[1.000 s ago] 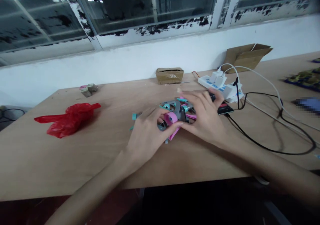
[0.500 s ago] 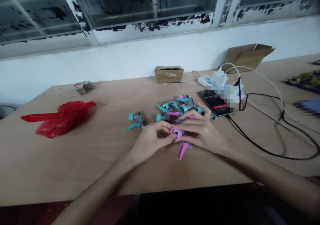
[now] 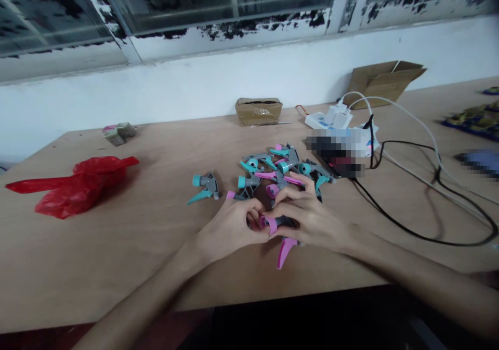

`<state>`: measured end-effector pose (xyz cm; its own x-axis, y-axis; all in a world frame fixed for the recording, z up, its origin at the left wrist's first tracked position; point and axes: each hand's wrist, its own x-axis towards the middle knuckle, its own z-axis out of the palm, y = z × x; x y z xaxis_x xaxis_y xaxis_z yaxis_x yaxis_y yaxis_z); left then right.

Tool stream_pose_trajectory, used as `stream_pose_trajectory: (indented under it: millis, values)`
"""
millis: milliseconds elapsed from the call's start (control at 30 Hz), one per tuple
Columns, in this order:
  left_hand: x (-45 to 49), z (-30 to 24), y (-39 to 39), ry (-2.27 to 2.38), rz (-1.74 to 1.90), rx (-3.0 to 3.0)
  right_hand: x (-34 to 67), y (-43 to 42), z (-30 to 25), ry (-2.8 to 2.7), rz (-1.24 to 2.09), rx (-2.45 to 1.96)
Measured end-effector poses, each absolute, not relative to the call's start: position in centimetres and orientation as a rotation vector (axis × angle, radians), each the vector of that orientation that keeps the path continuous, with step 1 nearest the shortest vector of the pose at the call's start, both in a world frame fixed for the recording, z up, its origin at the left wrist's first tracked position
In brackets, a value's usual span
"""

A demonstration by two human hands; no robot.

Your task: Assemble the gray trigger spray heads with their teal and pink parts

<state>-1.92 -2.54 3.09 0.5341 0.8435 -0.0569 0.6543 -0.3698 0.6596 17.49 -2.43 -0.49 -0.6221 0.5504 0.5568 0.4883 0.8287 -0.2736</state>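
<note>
A grey spray-trigger head with a pink collar and pink lever (image 3: 281, 236) is held low over the wooden table (image 3: 117, 246) near its front edge. My right hand (image 3: 312, 217) is wrapped round its body. My left hand (image 3: 230, 225) pinches at the pink collar end. Just behind my hands lies a pile of several trigger heads (image 3: 280, 171) in grey with teal or pink parts. One teal trigger head (image 3: 203, 186) lies alone to the left of the pile.
A red plastic bag (image 3: 74, 186) lies at the left. At the back are a small cardboard box (image 3: 258, 111), a power strip with chargers (image 3: 331, 120) and an open carton (image 3: 384, 82). Black and white cables (image 3: 429, 184) loop across the right side.
My hands have pulled one pink trigger head out of the pile and drawn it toward the table's front edge. The pile and the lone teal head now lie uncovered.
</note>
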Motion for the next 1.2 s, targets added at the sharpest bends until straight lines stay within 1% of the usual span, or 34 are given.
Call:
stream_pose_trajectory:
  millis: [333,567,700,833,933,1000,1100,1200]
  values:
    - [-1.6,2.8,-3.5,1.238,0.428,2.288,17.4,-2.5,-0.6,-2.335,0.174,-0.768]
    - [-1.1,2.0,-4.5,1.529,0.792,2.495,16.6,-3.0,-0.4,-2.167,0.045,-0.974]
    - [-1.0,1.4,-4.8,1.459,0.837,2.675,16.3,-3.1,-0.6,-2.138,0.032,-1.018]
    - [-1.4,1.6,-4.4,1.457,0.835,2.692,16.5,-3.1,-0.4,-2.153,0.044,-1.024]
    - [-2.3,2.5,-3.6,1.577,0.933,2.604,17.1,-2.8,-0.2,-2.127,0.059,-1.052]
    - [-3.0,3.3,-3.1,1.601,0.967,2.409,17.4,-2.6,-0.1,-2.098,0.098,-1.092]
    - [-3.3,3.9,-2.8,1.392,0.817,2.091,17.6,-2.3,-0.2,-2.111,0.171,-1.069]
    - [-3.1,3.8,-2.8,1.255,0.703,1.986,17.6,-2.2,-0.3,-2.149,0.227,-0.989]
